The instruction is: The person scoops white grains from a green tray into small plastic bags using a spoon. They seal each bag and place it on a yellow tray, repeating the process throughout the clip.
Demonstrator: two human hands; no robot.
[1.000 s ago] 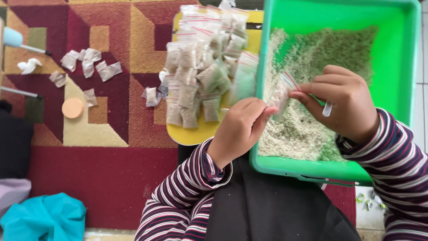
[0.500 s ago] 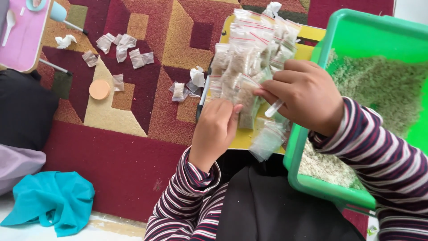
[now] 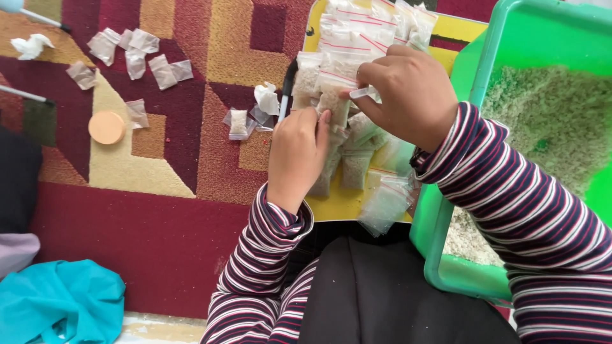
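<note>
Close to the person, the yellow tray [image 3: 357,202] lies on the patterned rug [image 3: 166,210]. The left hand [image 3: 298,153] and the right hand [image 3: 408,95] are together over the tray, both pinching one small bag of grain [image 3: 333,105]. More filled bags [image 3: 363,35] are piled on the far end of the tray. Right of the tray is a green tub [image 3: 459,255] with loose grain [image 3: 561,121]. Left of the tray, empty little bags [image 3: 137,54] and a round orange lid [image 3: 106,127] lie on the rug.
</note>
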